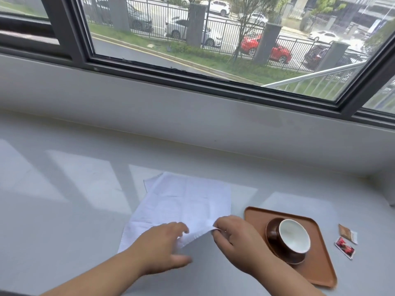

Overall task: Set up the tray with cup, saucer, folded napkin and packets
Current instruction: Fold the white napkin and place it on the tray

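Observation:
A white napkin lies spread flat on the pale counter. My right hand pinches its near right corner and lifts it off the surface. My left hand rests with fingers apart on the napkin's near edge, pressing it down. To the right sits a brown tray carrying a dark brown saucer with a cup, white inside, standing on it. Two packets lie on the counter right of the tray: a brown one and a red one.
A white wall ledge under a dark-framed window runs along the back of the counter. The counter stretches out to the left of the napkin.

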A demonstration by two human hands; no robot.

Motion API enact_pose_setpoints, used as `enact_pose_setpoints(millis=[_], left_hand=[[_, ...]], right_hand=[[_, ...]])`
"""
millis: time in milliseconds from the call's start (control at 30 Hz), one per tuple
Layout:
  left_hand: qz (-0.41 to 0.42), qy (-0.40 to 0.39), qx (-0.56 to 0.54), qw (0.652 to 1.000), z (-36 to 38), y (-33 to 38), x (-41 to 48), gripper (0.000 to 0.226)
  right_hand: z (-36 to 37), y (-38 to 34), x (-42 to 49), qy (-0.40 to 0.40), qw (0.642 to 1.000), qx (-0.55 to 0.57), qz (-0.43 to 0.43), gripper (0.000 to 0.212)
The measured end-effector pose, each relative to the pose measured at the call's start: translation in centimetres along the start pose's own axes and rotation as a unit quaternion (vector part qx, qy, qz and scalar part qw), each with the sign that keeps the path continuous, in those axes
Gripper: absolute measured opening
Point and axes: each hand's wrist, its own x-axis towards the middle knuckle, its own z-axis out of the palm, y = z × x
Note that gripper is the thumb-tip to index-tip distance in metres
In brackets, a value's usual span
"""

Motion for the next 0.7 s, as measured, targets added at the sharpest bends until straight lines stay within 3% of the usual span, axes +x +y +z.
enact_pose_setpoints(millis=[67, 133, 400, 500, 600, 633, 700], left_hand=[[0.042, 0.082, 0.038, 0.995, -1.3, 1.4, 1.5, 0.021], [0.03, 0.108, 0.072, 0.991, -2.8, 1.2, 2.5, 0.003], [-0.119, 0.149, 0.155, 0.969, -11.1, -5.7, 2.8, 0.009], [-0.15, 0.169, 0.039, 0.973, -13.8, -6.3, 3.5, 0.024], [-0.166, 0.184, -0.1, 0.964, -15.3, -5.2, 4.5, 0.014], [-0.162, 0.174, -0.094, 0.967, -15.5, -4.8, 4.6, 0.005], [-0.158, 0.144, -0.016, 0.977, -15.3, -4.5, 4.6, 0.03]], right_hand=[[-1.6, -1.0, 1.5, 0.011, 0.999, -0.02, -0.032, 0.03], [-3.9, -1.2, 2.6, 0.036, 0.998, -0.021, -0.04, 0.029], [-11.5, 4.4, 4.2, 0.116, 0.992, -0.023, 0.034, 0.029], [-11.7, 6.4, 4.7, 0.125, 0.99, -0.011, 0.072, 0.028], [-11.5, 7.4, 5.3, 0.13, 0.986, 0.017, 0.103, 0.025], [-11.5, 7.6, 5.5, 0.129, 0.985, 0.021, 0.11, 0.026], [-11.5, 8.1, 5.7, 0.127, 0.983, 0.032, 0.126, 0.027]])
